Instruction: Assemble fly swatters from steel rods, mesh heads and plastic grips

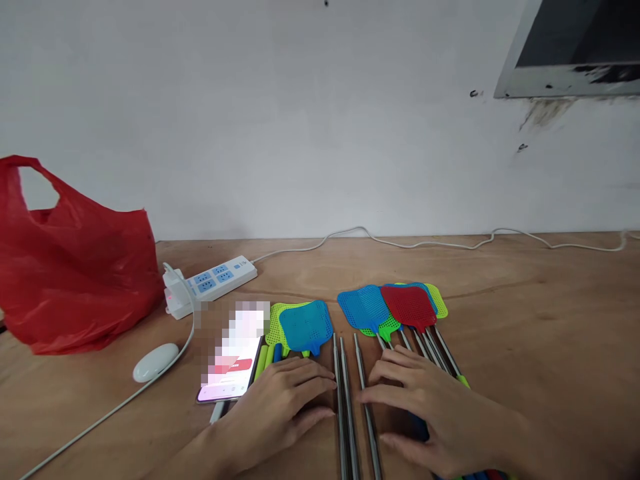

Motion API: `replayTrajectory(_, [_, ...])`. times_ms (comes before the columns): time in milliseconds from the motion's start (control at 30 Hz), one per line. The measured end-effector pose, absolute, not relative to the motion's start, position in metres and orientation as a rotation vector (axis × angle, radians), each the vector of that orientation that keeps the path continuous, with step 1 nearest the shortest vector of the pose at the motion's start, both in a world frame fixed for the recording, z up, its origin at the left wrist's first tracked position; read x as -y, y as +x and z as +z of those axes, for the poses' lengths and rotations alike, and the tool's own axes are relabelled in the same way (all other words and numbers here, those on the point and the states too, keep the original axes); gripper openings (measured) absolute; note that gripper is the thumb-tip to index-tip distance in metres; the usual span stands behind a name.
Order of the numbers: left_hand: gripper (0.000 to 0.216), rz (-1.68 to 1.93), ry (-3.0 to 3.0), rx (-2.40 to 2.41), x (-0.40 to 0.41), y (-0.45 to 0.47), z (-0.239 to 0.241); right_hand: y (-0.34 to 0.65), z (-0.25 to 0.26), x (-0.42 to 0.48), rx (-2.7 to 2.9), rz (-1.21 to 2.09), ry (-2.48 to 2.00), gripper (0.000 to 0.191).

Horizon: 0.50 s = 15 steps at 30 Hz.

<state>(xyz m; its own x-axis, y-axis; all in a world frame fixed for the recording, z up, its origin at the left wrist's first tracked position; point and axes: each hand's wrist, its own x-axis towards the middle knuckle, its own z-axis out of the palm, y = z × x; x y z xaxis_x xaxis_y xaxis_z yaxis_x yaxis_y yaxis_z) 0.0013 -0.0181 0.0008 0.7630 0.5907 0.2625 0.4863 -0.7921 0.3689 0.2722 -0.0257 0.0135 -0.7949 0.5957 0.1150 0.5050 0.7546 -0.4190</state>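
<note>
My left hand point(283, 407) lies low over the table with its fingers stretched out, fingertips close to a pair of metal rods point(346, 400). Just beyond it are a blue fly swatter head point(307, 327) and a yellow-green one point(275, 327), with yellow-green and blue handles point(265, 360) beside them. My right hand point(420, 403) is spread, its index fingertip at or touching a third metal rod point(367, 407). Past its fingers, several fly swatters lie fanned, with a red head point(410, 305) and a blue head point(364, 309) on top. My right hand covers part of their rods.
A lit phone point(235, 360) lies left of my left hand. Farther left are a white power strip point(215, 283), a white mouse-shaped object point(156, 362) and a red plastic bag point(75, 267). A white cable point(425, 245) runs along the wall.
</note>
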Motion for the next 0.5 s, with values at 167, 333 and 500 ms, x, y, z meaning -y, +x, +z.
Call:
replayTrajectory(167, [0.015, 0.556, 2.673, -0.829, 0.0176, 0.0004, -0.0002, 0.2704, 0.0099, 0.0257, 2.719, 0.485, -0.812, 0.026])
replayTrajectory(333, [0.016, 0.538, 2.678, -0.815, 0.0180, 0.0006, 0.0008, 0.2712, 0.0076, 0.0258, 2.706, 0.515, -0.795, 0.021])
replayTrajectory(500, [0.012, 0.525, 2.671, -0.823, 0.0175, 0.0005, 0.0016, 0.2706, 0.0074, 0.0264, 2.723, 0.559, -0.776, 0.031])
